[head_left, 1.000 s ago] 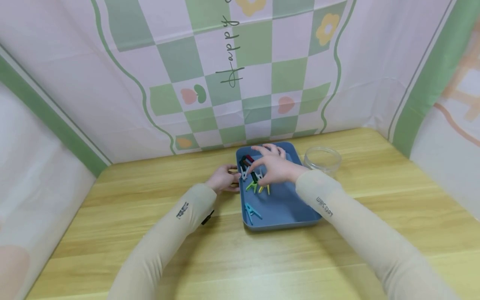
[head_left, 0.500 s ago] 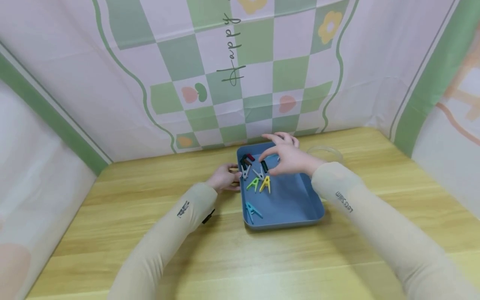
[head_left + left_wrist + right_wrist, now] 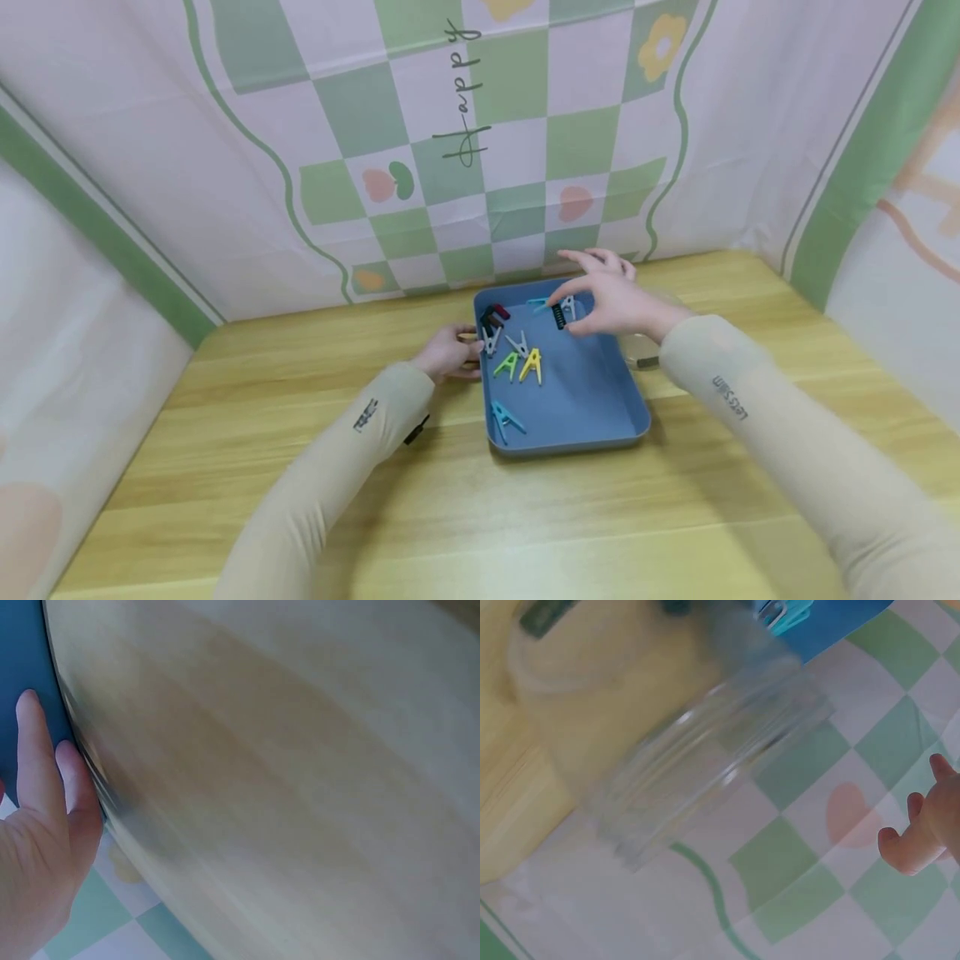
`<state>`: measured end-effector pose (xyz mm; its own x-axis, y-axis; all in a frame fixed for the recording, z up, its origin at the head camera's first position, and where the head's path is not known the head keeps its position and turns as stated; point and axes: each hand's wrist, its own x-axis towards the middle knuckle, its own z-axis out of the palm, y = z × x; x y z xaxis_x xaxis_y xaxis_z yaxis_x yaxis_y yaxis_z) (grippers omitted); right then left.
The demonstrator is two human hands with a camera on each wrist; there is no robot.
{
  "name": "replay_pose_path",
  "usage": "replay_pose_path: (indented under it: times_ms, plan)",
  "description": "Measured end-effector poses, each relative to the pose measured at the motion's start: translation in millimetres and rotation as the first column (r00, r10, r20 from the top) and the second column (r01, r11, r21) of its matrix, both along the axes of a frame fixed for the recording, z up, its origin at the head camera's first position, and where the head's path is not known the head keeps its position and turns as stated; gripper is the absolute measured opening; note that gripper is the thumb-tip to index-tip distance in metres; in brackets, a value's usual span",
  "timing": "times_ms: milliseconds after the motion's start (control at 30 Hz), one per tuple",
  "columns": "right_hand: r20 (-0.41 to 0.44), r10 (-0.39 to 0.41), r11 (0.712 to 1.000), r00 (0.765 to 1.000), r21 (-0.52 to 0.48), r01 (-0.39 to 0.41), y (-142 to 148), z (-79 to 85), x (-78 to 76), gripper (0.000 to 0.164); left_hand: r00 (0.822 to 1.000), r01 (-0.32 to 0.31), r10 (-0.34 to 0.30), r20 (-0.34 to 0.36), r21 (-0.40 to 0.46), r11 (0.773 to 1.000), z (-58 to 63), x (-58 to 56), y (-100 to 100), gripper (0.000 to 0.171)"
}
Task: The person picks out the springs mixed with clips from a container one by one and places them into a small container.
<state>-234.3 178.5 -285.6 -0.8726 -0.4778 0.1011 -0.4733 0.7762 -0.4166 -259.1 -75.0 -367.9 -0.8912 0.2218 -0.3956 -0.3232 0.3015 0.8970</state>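
- Here's the clear jar (image 3: 705, 769), blurred in the right wrist view, and from the head mostly hidden by the right hand (image 3: 609, 302) and sleeve (image 3: 720, 367).
- Something dark green (image 3: 546, 615) sliced by the top edge, no naming it!
- Black ribbed piece (image 3: 558, 317) in the pinch: too small to read.
- Left wrist view: left hand (image 3: 41, 825) and blue tray (image 3: 22, 645), both chopped at left.
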Motion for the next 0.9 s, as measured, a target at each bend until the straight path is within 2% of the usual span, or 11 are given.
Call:
replay_pose_path:
  times_ms: [533,900]
  plan:
    - [-0.002,-0.091,0.996,0.996,-0.003,0.091,45.4,13.6,-1.2,0.036,1.0,0.0,0.0,0.008,-0.005,1.0,2.2,-0.1,-0.1,0.046]
    - [-0.013,-0.131,0.99,0.991,0.043,0.131,70.1,17.4,-2.2,0.038,1.0,-0.006,0.006,0.015,-0.005,1.0,0.4,-0.4,-0.6,0.046]
